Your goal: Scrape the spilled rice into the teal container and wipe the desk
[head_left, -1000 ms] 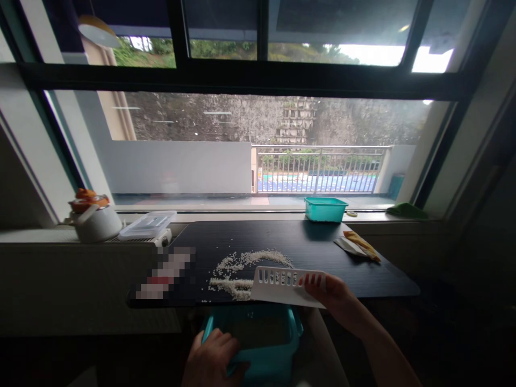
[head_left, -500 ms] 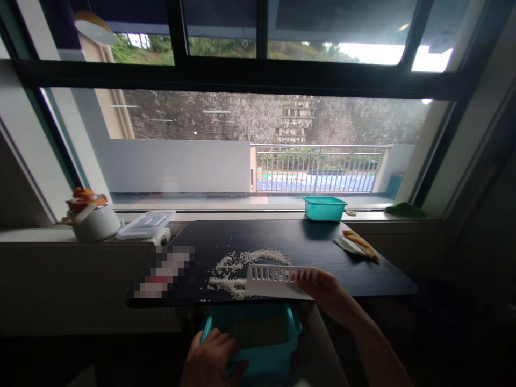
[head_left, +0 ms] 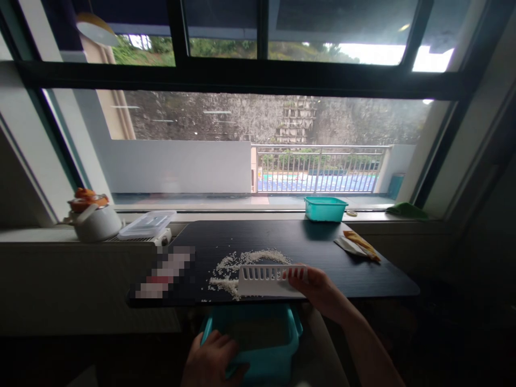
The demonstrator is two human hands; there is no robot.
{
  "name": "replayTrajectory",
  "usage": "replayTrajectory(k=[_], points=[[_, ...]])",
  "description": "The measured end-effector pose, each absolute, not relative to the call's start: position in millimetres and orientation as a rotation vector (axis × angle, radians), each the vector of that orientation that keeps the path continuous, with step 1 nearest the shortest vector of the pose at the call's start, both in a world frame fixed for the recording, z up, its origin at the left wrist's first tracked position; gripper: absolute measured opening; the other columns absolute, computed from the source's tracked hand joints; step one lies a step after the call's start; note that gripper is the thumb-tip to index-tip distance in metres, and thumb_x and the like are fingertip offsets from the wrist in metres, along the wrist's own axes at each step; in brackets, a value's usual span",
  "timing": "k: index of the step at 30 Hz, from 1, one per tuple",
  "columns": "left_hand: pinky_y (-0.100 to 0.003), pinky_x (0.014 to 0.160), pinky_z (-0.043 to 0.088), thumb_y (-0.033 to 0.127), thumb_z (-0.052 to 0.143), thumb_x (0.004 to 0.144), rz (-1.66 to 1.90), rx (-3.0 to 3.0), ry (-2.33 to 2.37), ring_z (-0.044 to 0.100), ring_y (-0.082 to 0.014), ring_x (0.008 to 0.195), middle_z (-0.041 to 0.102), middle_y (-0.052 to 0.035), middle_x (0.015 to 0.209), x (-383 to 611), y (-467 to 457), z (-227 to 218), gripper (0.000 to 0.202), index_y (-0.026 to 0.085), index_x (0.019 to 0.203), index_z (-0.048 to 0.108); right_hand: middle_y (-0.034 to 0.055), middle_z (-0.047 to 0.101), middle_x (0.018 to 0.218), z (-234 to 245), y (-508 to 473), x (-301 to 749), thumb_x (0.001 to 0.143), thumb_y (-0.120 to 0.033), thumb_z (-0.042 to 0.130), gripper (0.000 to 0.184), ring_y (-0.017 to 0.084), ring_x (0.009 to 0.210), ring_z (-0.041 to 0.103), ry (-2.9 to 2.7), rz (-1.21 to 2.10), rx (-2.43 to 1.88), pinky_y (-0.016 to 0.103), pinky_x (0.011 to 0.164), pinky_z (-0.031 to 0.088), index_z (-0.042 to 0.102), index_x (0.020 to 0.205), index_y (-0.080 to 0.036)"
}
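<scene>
Grains [head_left: 224,282], white, lie scattered on a black surface [head_left: 312,250], lower centre of the frame. The right hand [head_left: 318,282], closed on one end of a slotted scraper [head_left: 268,288], holds it at their lower right. Bottom centre, the left hand [head_left: 213,357] grips a teal tub [head_left: 268,363].

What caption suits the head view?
Right hand holds a slotted white tool among white grains; left hand grips a teal tub.

Grey daylight through a dark-framed window [head_left: 226,76], weathered wall [head_left: 242,115] and railing [head_left: 320,169] beyond.
</scene>
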State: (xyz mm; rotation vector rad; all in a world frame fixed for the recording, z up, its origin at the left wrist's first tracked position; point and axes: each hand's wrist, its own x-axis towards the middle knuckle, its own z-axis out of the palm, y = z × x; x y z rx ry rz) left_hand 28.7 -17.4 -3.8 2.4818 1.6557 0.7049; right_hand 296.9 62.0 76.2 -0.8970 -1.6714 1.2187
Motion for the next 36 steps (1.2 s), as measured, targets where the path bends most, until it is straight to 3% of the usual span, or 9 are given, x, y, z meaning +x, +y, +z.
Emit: replayTrajectory(k=[11, 20, 25, 36], points=[[-0.035, 0.079, 0.043, 0.027, 0.069, 0.074, 0.698, 2.534, 1.671, 0.065, -0.0218, 0.082, 0.071, 0.0019, 0.079, 29.8, -17.9, -2.6, 0.004, 0.026, 0.077, 0.067, 0.0046, 0.068, 0.088, 77.2, 62.2, 296.1, 0.086, -0.049, 0.062, 0.034, 0.020, 0.081, 0.062, -1.688, 1.267, -0.886, 0.038, 0.076, 0.052, 0.069, 0.096, -0.017], [-0.043, 0.086, 0.043, 0.036, 0.064, 0.081, 0.486, 2.432, 1.719, 0.065, -0.0262, 0.093, 0.071, -0.0002, 0.087, 29.2, -16.4, -3.1, 0.011, 0.025, 0.080, 0.067, 0.0059, 0.069, 0.090, 72.7, 73.3, 288.0, 0.084, -0.053, 0.064, 0.037, 0.022, 0.084, 0.063, -1.697, 1.279, -0.856, 0.040, 0.078, 0.051, 0.069, 0.095, -0.018], [-0.042, 0.087, 0.041, 0.028, 0.065, 0.078, 0.510, 2.434, 1.731, 0.064, -0.0253, 0.093, 0.072, 0.0001, 0.086, 31.1, -17.5, -2.1, 0.004, 0.026, 0.081, 0.068, 0.0058, 0.068, 0.092, 71.3, 70.6, 294.2, 0.086, -0.049, 0.062, 0.033, 0.021, 0.083, 0.063, -1.708, 1.284, -0.846, 0.038, 0.076, 0.051, 0.069, 0.097, -0.019], [-0.041, 0.087, 0.041, 0.032, 0.065, 0.079, 0.523, 2.409, 1.706, 0.064, -0.0246, 0.092, 0.071, 0.0003, 0.087, 30.7, -17.0, 0.6, 0.007, 0.026, 0.081, 0.068, 0.0054, 0.069, 0.093, 67.8, 74.1, 296.7, 0.085, -0.050, 0.063, 0.034, 0.022, 0.085, 0.063, -1.688, 1.321, -0.838, 0.040, 0.079, 0.051, 0.069, 0.098, -0.019]])
